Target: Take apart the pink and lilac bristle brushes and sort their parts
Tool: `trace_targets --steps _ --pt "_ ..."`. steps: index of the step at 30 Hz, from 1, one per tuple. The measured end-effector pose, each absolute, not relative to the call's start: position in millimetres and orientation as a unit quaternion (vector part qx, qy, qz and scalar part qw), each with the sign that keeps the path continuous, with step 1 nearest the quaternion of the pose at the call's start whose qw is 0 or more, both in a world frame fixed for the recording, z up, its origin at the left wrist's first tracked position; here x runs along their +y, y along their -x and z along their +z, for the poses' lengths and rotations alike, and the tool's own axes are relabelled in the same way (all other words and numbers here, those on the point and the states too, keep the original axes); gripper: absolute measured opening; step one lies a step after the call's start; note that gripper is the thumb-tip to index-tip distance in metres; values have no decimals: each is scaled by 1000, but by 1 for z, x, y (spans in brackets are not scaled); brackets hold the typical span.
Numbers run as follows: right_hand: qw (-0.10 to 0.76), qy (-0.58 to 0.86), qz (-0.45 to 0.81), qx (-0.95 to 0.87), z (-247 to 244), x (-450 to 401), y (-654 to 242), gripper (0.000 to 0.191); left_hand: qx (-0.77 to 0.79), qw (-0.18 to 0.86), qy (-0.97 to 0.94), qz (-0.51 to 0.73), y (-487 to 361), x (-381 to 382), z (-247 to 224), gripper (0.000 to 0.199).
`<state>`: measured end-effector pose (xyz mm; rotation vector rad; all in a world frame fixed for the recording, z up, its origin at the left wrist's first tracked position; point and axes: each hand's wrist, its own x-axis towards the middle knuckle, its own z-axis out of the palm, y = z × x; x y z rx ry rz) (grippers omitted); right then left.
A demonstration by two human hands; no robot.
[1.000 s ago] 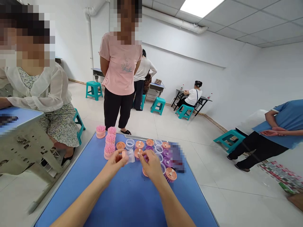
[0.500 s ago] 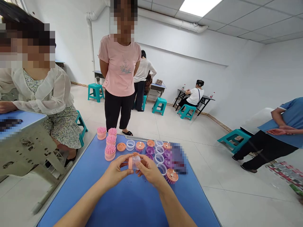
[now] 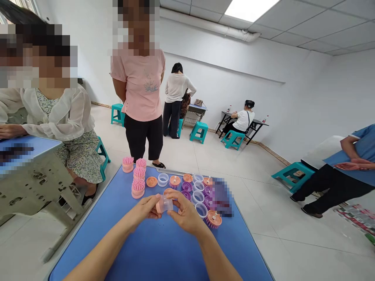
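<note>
My left hand (image 3: 142, 208) and my right hand (image 3: 186, 212) meet above the blue table (image 3: 155, 253), both gripping a clear plastic cup (image 3: 165, 203) with a pink piece (image 3: 158, 205) at its left end. Pink bristled brushes (image 3: 138, 183) stand stacked at the table's far left. Beyond my hands lie rows of orange-pink brush bases (image 3: 151, 181), purple brush bases (image 3: 186, 186) and clear plastic rings (image 3: 198, 197). A pixelated item (image 3: 221, 191) lies at the far right of the group.
A person in a pink top (image 3: 137, 86) stands beyond the table. A seated person (image 3: 49, 113) works at a neighbouring blue table (image 3: 26, 150) on my left. A person in a blue shirt (image 3: 351, 164) stands on my right, next to a teal stool (image 3: 293, 173).
My right hand has moved from the parts on the table onto the clear cup, and both hands now hold it. The view has turned slightly, shifting the room in the picture.
</note>
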<state>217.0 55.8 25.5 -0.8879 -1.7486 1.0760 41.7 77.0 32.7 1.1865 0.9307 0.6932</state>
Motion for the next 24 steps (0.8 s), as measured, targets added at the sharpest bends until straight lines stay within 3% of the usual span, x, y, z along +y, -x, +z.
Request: trace_targets --steps 6,12,18,24 --pt "392 405 450 -693 31 54 -219 57 436 659 -525 317 -42 79 35 43" --pt "364 428 447 -696 34 54 -218 31 441 633 -548 323 -44 79 31 43" --pt "396 408 396 -721 37 50 -212 46 458 635 -537 314 -46 85 19 54" --pt "340 448 368 -740 26 56 -214 59 456 604 -564 328 -47 93 1 60"
